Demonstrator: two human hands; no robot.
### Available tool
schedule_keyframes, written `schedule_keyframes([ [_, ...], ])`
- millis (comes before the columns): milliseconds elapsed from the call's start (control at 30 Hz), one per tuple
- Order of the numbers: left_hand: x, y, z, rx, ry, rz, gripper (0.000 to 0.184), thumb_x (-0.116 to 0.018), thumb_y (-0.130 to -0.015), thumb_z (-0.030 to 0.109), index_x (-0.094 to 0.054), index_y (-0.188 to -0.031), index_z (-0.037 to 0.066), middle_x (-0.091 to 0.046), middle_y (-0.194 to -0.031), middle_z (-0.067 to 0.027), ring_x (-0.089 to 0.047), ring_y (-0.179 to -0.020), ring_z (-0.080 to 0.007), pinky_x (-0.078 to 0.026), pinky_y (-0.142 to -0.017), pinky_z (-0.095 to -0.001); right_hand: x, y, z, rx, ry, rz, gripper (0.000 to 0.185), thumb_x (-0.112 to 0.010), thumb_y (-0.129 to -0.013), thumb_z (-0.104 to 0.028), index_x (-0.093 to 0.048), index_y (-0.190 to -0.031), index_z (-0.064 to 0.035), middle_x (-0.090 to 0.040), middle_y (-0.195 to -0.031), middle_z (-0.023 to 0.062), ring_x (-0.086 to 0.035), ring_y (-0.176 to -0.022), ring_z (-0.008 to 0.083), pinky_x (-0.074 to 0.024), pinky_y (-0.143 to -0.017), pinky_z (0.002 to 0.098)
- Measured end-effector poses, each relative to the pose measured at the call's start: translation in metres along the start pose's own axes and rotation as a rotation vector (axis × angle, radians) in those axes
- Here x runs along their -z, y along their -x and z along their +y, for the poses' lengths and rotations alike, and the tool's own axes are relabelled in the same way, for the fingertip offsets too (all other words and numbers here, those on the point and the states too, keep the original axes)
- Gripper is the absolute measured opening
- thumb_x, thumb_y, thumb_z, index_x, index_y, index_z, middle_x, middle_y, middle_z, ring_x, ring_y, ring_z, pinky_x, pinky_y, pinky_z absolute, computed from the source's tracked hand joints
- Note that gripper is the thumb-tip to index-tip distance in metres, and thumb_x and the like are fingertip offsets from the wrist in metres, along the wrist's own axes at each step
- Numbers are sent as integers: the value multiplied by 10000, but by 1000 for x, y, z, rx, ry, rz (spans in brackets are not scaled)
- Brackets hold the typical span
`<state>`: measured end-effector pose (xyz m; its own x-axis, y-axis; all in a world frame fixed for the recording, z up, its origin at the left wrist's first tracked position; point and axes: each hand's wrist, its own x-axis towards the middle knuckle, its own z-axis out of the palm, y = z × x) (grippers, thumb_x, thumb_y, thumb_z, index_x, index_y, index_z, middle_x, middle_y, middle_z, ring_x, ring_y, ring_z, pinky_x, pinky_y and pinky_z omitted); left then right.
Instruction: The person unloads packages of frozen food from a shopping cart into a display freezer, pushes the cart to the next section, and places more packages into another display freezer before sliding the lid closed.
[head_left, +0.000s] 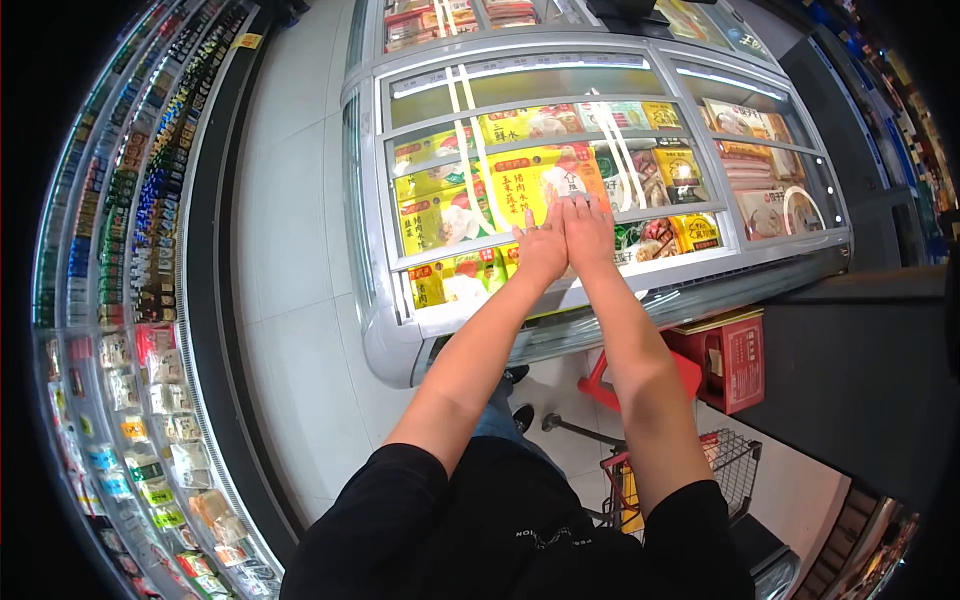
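Observation:
My left hand (pixel 541 246) and my right hand (pixel 589 228) rest side by side, palms down, at the front bar of the freezer's glass lid (pixel 655 212). Their fingers stretch forward, with the thumbs close together. Just beyond the fingertips shows a yellow and orange dumpling bag (pixel 530 183) with a picture of dumplings. I cannot tell whether the glass lies between this bag and my fingers. More frozen food bags (pixel 440 222) are packed around it in the chest freezer (pixel 393 345).
Left of the aisle floor (pixel 290 240) runs a shelf of bottles and packaged food (pixel 165 330). A wire shopping cart (pixel 735 465) stands below my right arm, near a red box (pixel 735 360). A dark counter (pixel 850 350) is at right.

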<state>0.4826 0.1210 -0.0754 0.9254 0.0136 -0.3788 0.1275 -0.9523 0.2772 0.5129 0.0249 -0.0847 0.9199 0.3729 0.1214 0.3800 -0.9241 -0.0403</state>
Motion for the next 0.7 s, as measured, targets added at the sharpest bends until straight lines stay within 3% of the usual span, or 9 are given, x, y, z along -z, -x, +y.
schedule_keyframes([
  [133, -4, 20, 8, -3, 52, -25, 816, -542, -955, 237, -85, -1625, 147, -247, -1667, -56, -232, -1491, -484, -199, -1167, -681, 1, 24, 3, -16, -5, 25, 375, -530, -962, -232, -571, -1322, -132, -569, -1354, 70, -457, -1365, 299, -413, -1039, 539],
  [167, -3, 26, 9, -14, 42, -51, 863, -577, -943, 282, -68, -1627, 147, -238, -1670, -53, -232, -1492, -482, -199, -1168, -680, -1, 31, 4, -30, 5, 36, 375, -531, -962, -236, -573, -1320, -133, -567, -1352, 71, -454, -1366, 297, -411, -1039, 546],
  [300, -25, 28, 4, -42, -19, -31, 918, -591, -925, 323, -27, -1624, 133, -309, -1638, -89, -282, -1464, -501, -240, -1153, -680, 19, 44, -3, -111, -71, -83, 386, -528, -962, -244, -572, -1330, -136, -535, -1395, 64, -403, -1397, 297, -379, -1064, 592],
  [367, -40, 21, -7, -92, -145, -94, 930, -600, -912, 392, -43, -1622, 171, -374, -1602, -92, -401, -1388, -515, -302, -1088, -715, 12, 51, -4, -134, -47, -62, 394, -520, -963, -243, -576, -1331, -114, -538, -1397, 74, -388, -1404, 316, -361, -1085, 609],
  [400, -39, 23, -8, -150, -81, -106, 892, -611, -906, 443, -125, -1616, 206, -384, -1592, -108, -467, -1346, -483, -347, -1075, -680, 9, 55, -6, -155, -55, -52, 387, -520, -962, -243, -589, -1316, -103, -544, -1391, 82, -394, -1399, 325, -361, -1081, 617],
  [433, -46, 21, -17, -325, -213, -56, 830, -616, -898, 491, -251, -1586, 204, -388, -1586, -112, -519, -1319, -411, -384, -1074, -625, 18, 61, -7, -177, -69, -54, 361, -525, -958, -244, -620, -1279, -109, -561, -1375, 80, -403, -1395, 319, -362, -1072, 629],
  [467, -25, 40, 0, -340, -184, -135, 783, -625, -890, 508, -344, -1550, 193, -376, -1594, -109, -536, -1311, -356, -399, -1075, -586, 5, 62, -9, -201, -42, -48, 343, -530, -954, -244, -645, -1254, -125, -578, -1363, 73, -410, -1389, 323, -344, -1074, 646],
  [533, -45, 27, -21, -542, -93, -63, 762, -649, -859, 528, -432, -1500, 178, -511, -1480, -163, -577, -1246, -376, -493, -957, -528, -7, 66, -14, -255, -56, -18, 320, -518, -962, -250, -682, -1209, -129, -592, -1342, 73, -395, -1383, 340, -311, -1070, 664],
  [700, -47, 25, -30, -522, -190, -173, 700, -645, -865, 522, -500, -1448, 164, -555, -1424, -195, -579, -1232, -399, -510, -915, -514, -4, 82, -19, -349, -104, -7, 339, -540, -956, -293, -700, -1210, -135, -589, -1372, 63, -375, -1411, 329, -286, -1096, 652],
])
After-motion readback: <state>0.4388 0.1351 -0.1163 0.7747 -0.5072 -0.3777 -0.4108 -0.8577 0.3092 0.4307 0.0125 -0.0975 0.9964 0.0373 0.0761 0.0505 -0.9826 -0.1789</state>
